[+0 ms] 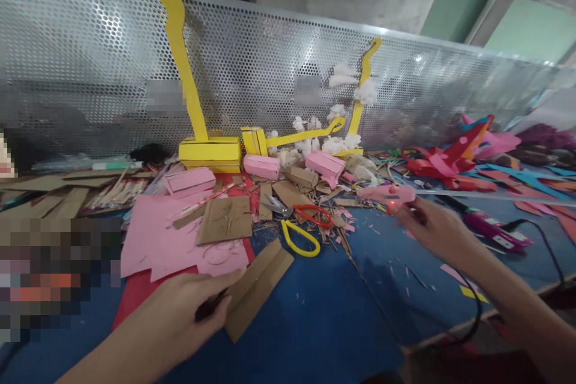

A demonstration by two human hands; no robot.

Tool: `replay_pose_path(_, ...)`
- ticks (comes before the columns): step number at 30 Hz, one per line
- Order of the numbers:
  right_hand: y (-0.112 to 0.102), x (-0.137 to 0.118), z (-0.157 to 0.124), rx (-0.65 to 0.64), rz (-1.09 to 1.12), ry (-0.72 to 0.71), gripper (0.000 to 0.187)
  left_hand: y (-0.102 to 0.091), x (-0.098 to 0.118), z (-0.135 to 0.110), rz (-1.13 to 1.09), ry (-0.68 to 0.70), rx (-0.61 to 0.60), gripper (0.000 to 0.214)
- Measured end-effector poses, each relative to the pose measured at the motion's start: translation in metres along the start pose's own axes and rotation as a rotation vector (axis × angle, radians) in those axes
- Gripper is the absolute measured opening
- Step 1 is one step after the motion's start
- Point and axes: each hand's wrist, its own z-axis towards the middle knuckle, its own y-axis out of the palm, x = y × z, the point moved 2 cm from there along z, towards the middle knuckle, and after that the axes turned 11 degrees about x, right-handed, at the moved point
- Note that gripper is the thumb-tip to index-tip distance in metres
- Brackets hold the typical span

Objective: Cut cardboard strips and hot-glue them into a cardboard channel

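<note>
The cardboard piece [260, 288] is pinched at its edge between the closed fingers of the left hand [180, 309], near the red-and-yellow scissors [286, 212]. The pink glue gun [396, 194] is gripped by the curled fingers of the right hand [434, 225], above the blue surface [324, 318].

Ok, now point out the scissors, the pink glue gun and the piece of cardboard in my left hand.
Scissors [283, 210], head view: on the metal blades.
Glue gun [396, 194], head view: on its pink body.
Piece of cardboard [260, 290], head view: on the middle of its flat face.
</note>
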Motion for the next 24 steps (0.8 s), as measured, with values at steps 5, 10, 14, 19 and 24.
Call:
replay_pose_path(5,0.004,-0.046,-0.048,-0.119,0.291,0.017,0.051,-0.016,0.012,0.005,-0.015,-0.001,-0.083,0.047)
replay_pose_path(10,0.018,-0.106,-0.08,-0.385,0.371,-0.093,0.045,-0.019,0.011,0.006,-0.105,-0.013,-0.151,0.046)
replay_pose_path(14,0.026,-0.138,-0.093,-0.523,0.484,-0.323,0.031,-0.021,0.008,0.004,-0.146,-0.016,-0.138,0.038)
replay_pose_path(19,0.032,-0.157,-0.094,-0.647,0.486,-0.454,0.024,-0.025,0.009,0.003,-0.113,-0.018,-0.189,0.031)
replay_pose_path(24,0.04,-0.173,-0.092,-0.731,0.525,-0.661,0.014,-0.025,0.01,0.003,-0.104,-0.022,-0.232,0.032)
